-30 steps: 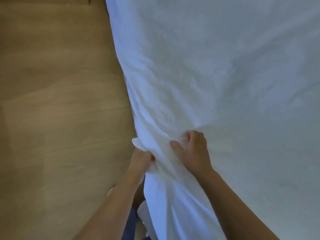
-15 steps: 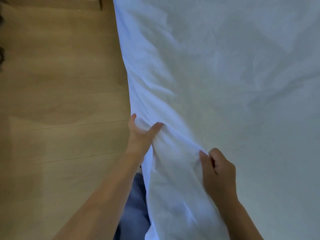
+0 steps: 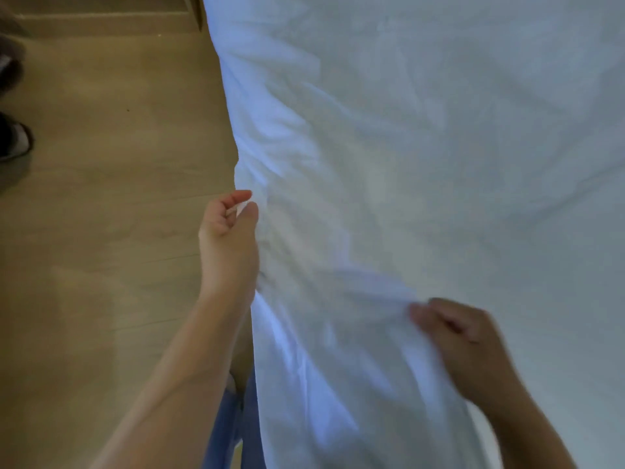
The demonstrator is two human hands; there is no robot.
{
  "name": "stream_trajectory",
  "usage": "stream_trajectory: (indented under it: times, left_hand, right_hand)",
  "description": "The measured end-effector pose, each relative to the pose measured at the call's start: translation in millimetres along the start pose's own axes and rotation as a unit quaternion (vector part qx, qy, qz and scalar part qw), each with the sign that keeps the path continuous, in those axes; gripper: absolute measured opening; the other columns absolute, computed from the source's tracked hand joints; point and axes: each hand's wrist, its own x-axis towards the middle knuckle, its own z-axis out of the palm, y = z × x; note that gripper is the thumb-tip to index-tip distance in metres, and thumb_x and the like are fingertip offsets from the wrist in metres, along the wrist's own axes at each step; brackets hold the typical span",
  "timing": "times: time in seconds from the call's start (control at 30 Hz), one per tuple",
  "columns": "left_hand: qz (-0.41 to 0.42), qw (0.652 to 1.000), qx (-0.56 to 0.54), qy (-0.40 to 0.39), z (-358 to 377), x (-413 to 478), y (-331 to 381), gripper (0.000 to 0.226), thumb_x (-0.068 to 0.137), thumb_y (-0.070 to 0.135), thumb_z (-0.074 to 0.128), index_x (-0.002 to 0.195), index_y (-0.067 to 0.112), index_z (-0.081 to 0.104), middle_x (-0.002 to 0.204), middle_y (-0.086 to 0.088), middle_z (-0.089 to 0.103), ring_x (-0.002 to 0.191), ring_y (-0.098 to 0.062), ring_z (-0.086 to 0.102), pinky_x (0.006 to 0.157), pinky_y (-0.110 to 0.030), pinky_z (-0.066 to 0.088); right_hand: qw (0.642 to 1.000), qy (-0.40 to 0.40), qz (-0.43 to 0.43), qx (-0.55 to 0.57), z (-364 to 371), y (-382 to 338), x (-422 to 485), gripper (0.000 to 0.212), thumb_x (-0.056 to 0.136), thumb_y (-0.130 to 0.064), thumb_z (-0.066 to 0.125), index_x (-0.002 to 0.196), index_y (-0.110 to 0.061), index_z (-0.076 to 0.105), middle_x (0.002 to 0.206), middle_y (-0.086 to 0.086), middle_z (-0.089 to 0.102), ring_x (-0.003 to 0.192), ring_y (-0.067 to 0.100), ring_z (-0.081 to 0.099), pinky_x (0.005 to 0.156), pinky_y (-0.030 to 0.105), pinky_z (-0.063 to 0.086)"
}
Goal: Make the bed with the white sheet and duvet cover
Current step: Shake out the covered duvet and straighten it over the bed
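A white sheet (image 3: 422, 147) covers the bed and fills the right two thirds of the view, creased toward its left edge. My left hand (image 3: 226, 238) is at that left edge and pinches a bit of the white fabric between thumb and fingers. My right hand (image 3: 463, 343) is lower right, blurred by motion, its fingers curled into a gathered fold of the sheet. The fabric hangs down over the bed's side between my arms.
Light wooden floor (image 3: 101, 231) runs along the left of the bed. A dark shoe (image 3: 13, 140) lies at the far left edge. A wooden skirting or furniture base (image 3: 101, 18) lines the top left. Blue trousers (image 3: 233, 428) show below my left arm.
My hands have drawn apart: the left one has slid farther along the sheet's edge, the right one has moved down and right with its fold. The view has shifted, showing more floor.
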Motion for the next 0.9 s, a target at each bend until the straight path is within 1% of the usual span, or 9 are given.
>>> stream_trajectory:
  times: [0.1,0.2,0.3,0.4,0.53,0.67,0.73,0.8,0.9]
  left_hand:
    - [-0.039,0.995,0.062,-0.063,20,-3,-5,0.056,0.09,0.023,0.062,0.137,0.018,0.033,0.093,-0.002,0.049,0.076,-0.01,0.053,0.072,-0.022,0.047]
    - [-0.164,0.976,0.11,-0.095,44,5,-15,0.107,0.075,0.039,0.077,0.15,0.014,0.005,0.139,-0.005,0.039,0.124,-0.022,0.046,0.104,-0.04,0.041]
    - [-0.241,0.968,0.016,-0.075,56,17,-11,0.076,0.075,0.026,0.079,0.132,0.009,0.031,0.114,-0.003,0.054,0.091,-0.014,0.063,0.072,-0.029,0.057]
    - [-0.225,0.969,0.016,-0.096,67,20,-9,0.046,0.082,0.016,0.071,0.116,0.01,0.04,0.082,0.004,0.049,0.061,-0.007,0.057,0.045,-0.023,0.048]
    - [-0.086,0.991,0.073,-0.064,62,17,8,0.014,0.082,0.007,0.059,0.095,0.008,0.053,0.074,0.002,0.052,0.069,-0.016,0.053,0.044,-0.016,0.042]
    - [0.092,0.991,0.09,-0.042,17,18,33,0.014,0.077,0.002,0.059,0.086,0.013,0.057,0.075,0.002,0.059,0.064,-0.004,0.051,0.054,-0.017,0.043]
    - [0.054,0.991,0.12,-0.026,9,39,9,0.018,0.071,0.015,0.062,0.087,0.021,0.058,0.082,0.004,0.063,0.075,-0.008,0.057,0.061,-0.021,0.045]
    - [-0.012,0.977,0.21,-0.043,20,59,-20,0.034,0.072,0.021,0.061,0.106,0.018,0.059,0.098,-0.003,0.066,0.095,-0.021,0.061,0.07,-0.026,0.045]
    - [-0.108,0.968,0.223,-0.048,43,78,-36,0.056,0.076,0.006,0.06,0.129,0.013,0.043,0.109,-0.008,0.058,0.103,-0.03,0.057,0.081,-0.034,0.047]
  right_hand:
    - [0.977,0.205,0.058,-0.012,-22,20,4,0.051,0.089,-0.018,0.061,0.054,-0.023,0.025,0.047,-0.006,0.023,0.044,0.006,0.024,0.043,0.02,0.016]
    - [0.968,0.2,0.093,-0.119,5,60,21,0.049,0.094,-0.019,0.054,0.056,-0.02,0.022,0.047,-0.005,0.023,0.045,0.009,0.026,0.05,0.03,0.026]
    - [0.97,0.121,0.089,-0.191,31,81,41,0.042,0.093,-0.021,0.054,0.058,-0.018,0.03,0.051,-0.004,0.035,0.054,0.022,0.041,0.056,0.034,0.031]
    - [0.978,0.115,0.095,-0.147,46,66,69,0.017,0.087,-0.029,0.061,0.086,-0.017,0.05,0.08,0.001,0.054,0.08,0.025,0.053,0.071,0.033,0.039]
    - [0.987,0.113,0.0,-0.116,68,29,109,0.067,0.08,-0.046,0.063,0.135,-0.01,0.046,0.12,0.01,0.048,0.112,0.024,0.042,0.095,0.026,0.029]
    - [0.968,0.185,-0.154,-0.07,82,0,119,0.056,0.083,-0.048,0.05,0.123,-0.009,0.055,0.103,0.003,0.046,0.094,0.011,0.036,0.084,0.022,0.03]
    - [0.97,0.135,-0.144,-0.142,92,4,123,0.03,0.091,-0.032,0.05,0.105,-0.007,0.057,0.095,0.008,0.054,0.092,0.022,0.048,0.078,0.029,0.034]
    - [0.966,0.004,-0.037,-0.255,100,11,133,0.016,0.098,-0.021,0.041,0.103,-0.008,0.049,0.095,0.013,0.059,0.095,0.032,0.054,0.074,0.036,0.035]
    - [0.971,-0.03,-0.025,-0.235,95,10,150,0.009,0.098,-0.018,0.037,0.092,-0.012,0.04,0.081,0.007,0.053,0.087,0.032,0.054,0.065,0.033,0.028]
